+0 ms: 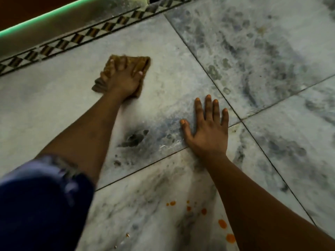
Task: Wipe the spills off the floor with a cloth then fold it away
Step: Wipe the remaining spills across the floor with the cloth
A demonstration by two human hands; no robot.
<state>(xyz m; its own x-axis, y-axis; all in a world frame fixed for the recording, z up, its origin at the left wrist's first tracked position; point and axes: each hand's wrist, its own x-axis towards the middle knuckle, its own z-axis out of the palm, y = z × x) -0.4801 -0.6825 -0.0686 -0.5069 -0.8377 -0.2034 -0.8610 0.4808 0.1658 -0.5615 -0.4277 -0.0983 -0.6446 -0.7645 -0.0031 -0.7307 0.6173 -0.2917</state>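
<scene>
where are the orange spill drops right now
In the head view the orange spill drops lie low and right of centre on the grey marble floor, beside the right forearm, far from the brown cloth.

Left hand (121,81) on brown cloth (143,62), right hand (208,132) flat on marble floor (54,102) — orange drops (222,223) beside right forearm (257,205)

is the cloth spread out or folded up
Folded into a small pad: the cloth shows layered edges near the wrist and barely outspans the left hand pressing it.
</scene>
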